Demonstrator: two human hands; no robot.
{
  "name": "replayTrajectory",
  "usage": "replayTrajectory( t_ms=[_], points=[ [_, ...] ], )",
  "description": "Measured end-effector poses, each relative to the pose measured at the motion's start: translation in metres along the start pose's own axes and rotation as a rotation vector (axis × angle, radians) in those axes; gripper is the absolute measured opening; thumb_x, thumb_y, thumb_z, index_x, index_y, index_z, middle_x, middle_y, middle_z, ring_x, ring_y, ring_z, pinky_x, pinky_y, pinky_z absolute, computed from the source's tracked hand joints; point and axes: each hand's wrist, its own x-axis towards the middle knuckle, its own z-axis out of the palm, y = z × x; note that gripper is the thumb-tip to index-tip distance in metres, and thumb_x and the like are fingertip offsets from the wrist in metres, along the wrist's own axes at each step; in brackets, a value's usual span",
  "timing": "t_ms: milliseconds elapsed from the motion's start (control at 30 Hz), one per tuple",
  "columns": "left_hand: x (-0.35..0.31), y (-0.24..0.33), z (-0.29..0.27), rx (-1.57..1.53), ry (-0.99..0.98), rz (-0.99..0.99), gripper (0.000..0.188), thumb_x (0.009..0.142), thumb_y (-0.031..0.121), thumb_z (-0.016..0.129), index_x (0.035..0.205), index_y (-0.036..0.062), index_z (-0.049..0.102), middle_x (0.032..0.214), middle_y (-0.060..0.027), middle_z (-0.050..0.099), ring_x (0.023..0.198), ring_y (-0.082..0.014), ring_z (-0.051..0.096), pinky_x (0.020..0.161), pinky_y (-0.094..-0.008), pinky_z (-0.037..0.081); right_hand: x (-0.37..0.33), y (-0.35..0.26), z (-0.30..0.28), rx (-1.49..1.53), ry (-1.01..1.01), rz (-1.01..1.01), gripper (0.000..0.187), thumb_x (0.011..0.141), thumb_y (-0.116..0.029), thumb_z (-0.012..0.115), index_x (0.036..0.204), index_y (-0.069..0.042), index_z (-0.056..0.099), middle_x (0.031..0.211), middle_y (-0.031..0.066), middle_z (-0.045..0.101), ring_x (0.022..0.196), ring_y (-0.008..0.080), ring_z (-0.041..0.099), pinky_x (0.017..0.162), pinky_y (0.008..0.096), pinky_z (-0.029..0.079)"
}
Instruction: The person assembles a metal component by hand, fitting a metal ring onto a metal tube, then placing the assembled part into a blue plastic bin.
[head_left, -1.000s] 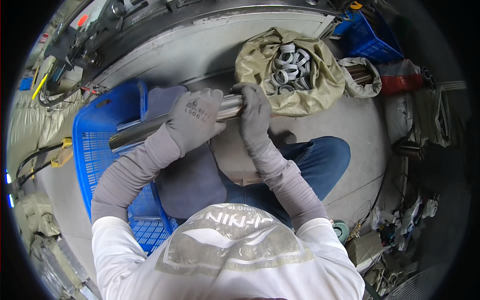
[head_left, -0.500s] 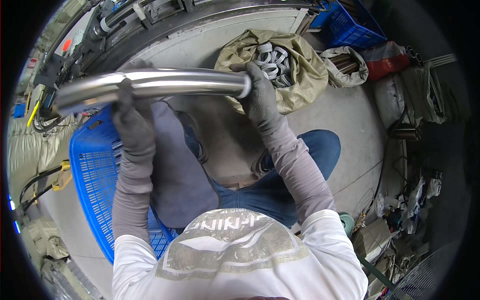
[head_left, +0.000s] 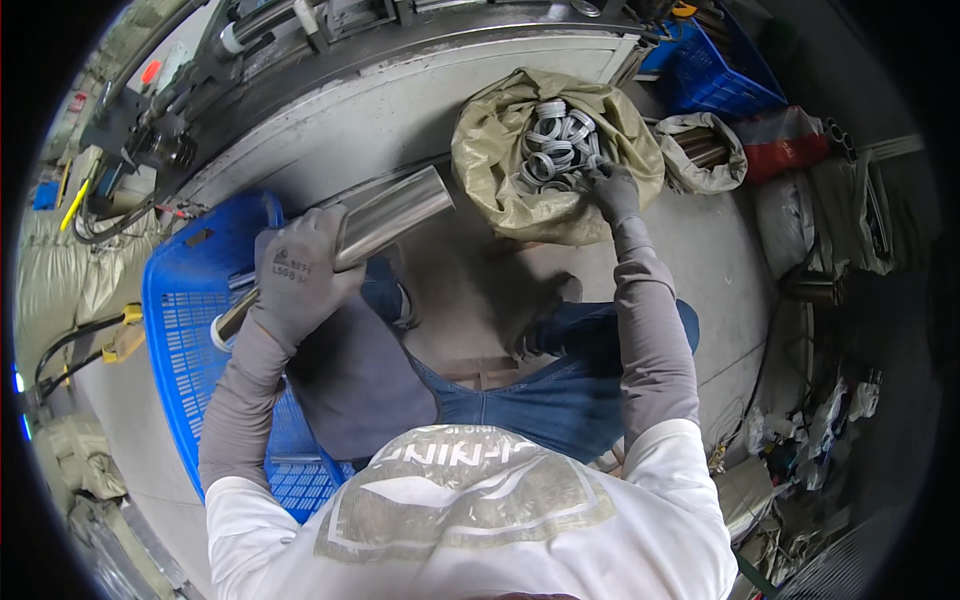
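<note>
One end of the tube [head_left: 395, 218], the lower-left one over the basket [head_left: 160, 262], carries a white ring [head_left: 217, 334]; the other end, aimed toward the sack [head_left: 560, 222], shows bare metal with no ring on it. So, as far as can be judged, one end is fitted and the other is not. Plenty of loose rings [head_left: 550, 150] lie heaped in the sack.

The left grip [head_left: 308, 265], gloved in grey, is wrapped firmly around the tube near its middle, the back of the glove turned up and the fingers curled around the metal. The left elbow is bent and out to the side, with the forearm slanting up past the basket. The tube is held slantwise, its ringed end over the basket and its bare end reaching past the grey pad [head_left: 365, 375] on the left thigh.

The right arm stretches forward, nearly straight, over the right knee. The right grip [head_left: 613, 190] is at the sack's near right side, fingers partly curled and pointing in among the rings. They seem to touch the heap's edge; whether they have hold of a ring, or how wide they are spread, I cannot tell.
</note>
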Motion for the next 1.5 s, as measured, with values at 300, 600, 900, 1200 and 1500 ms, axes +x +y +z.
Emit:
replayTrajectory(
  t_ms=[300, 600, 900, 1200, 1500],
  points=[
    [0.007, 0.007, 0.014, 0.011, -0.074, 0.024, 0.050, 0.075, 0.024, 0.076, 0.119, 0.0061, 0.061, 0.098, -0.0152, 0.068, 0.101, -0.0334, 0.067, 0.087, -0.0452, 0.053, -0.102, -0.162, -0.036, 0.176, -0.411, -0.817, 0.081, 0.076, 0.003, 0.080, 0.150, -0.001, 0.047, 0.133, 0.0176, 0.065, 0.121, 0.0277, 0.066, 0.106, 0.0368, 0.052],
    [0.008, 0.006, 0.014, -0.107, 0.041, 0.017, 0.051, 0.076, 0.024, 0.077, 0.120, 0.0057, 0.059, 0.101, -0.0169, 0.067, 0.097, -0.0351, 0.068, 0.084, -0.0459, 0.053, -0.134, -0.180, -0.001, 1.221, -0.355, -0.326, 0.061, 0.098, -0.030, 0.067, 0.143, 0.009, 0.054, 0.125, 0.0113, 0.068, 0.108, 0.0162, 0.065, 0.093, 0.0294, 0.053],
    [0.013, 0.019, 0.011, 0.030, -0.206, 0.024, 0.045, 0.078, 0.026, 0.077, 0.113, 0.0062, 0.056, 0.100, -0.0154, 0.065, 0.097, -0.0338, 0.068, 0.084, -0.0463, 0.053, -0.143, -0.212, -0.013, 0.453, 0.193, -0.758, 0.033, 0.099, -0.029, 0.052, 0.110, -0.003, 0.069, 0.106, 0.0138, 0.074, 0.099, 0.0340, 0.071, 0.090, 0.0416, 0.054],
    [0.018, 0.018, 0.017, 0.033, -0.231, 0.055, 0.056, 0.077, 0.029, 0.081, 0.121, 0.0064, 0.054, 0.109, -0.0154, 0.065, 0.103, -0.0338, 0.066, 0.088, -0.0448, 0.052, -0.139, -0.202, 0.004, 0.347, 0.144, -0.689, 0.021, 0.096, -0.009, 0.054, 0.108, -0.002, 0.069, 0.102, 0.0142, 0.074, 0.092, 0.0317, 0.072, 0.082, 0.0389, 0.055],
    [-0.008, -0.002, 0.003, 0.115, -0.101, 0.034, 0.060, 0.077, 0.028, 0.076, 0.128, 0.0034, 0.058, 0.115, -0.0169, 0.065, 0.109, -0.0368, 0.061, 0.097, -0.0469, 0.046, -0.055, -0.133, 0.005, 0.245, 0.123, -0.368, 0.043, 0.099, -0.034, 0.058, 0.128, -0.004, 0.068, 0.117, 0.0192, 0.071, 0.110, 0.0347, 0.068, 0.098, 0.0409, 0.053]
  ],
)
